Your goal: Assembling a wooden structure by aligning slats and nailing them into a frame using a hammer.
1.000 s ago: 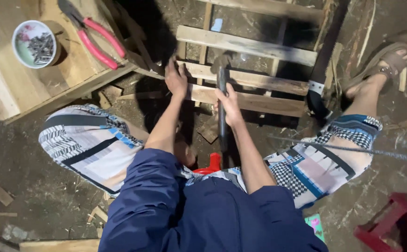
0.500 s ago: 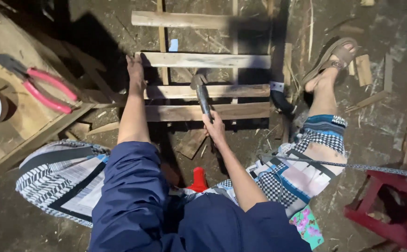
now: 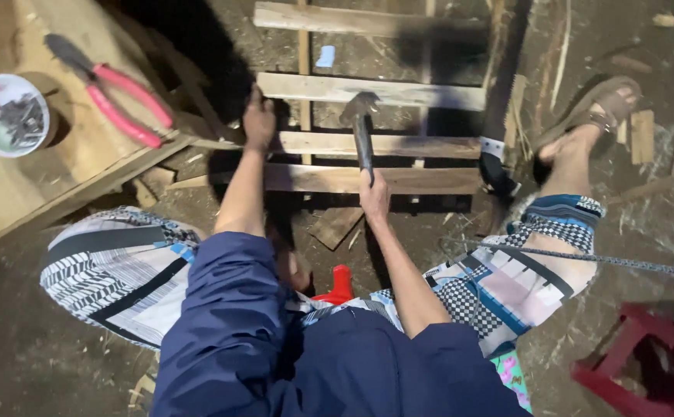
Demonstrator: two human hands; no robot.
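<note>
I see open gaps between the wooden slats (image 3: 368, 90), showing dirt floor, wide enough to reach through. On the frame's right edge a handsaw (image 3: 499, 116) lies along it, and my sandalled foot (image 3: 592, 116) sits just beyond, so that side is crowded. To the left, the plywood board (image 3: 36, 185) carries pink pliers (image 3: 125, 96) and a bowl of nails (image 3: 9, 114) (both well apart from the frame). Wood scraps (image 3: 335, 225) litter the floor before my knees.
</note>
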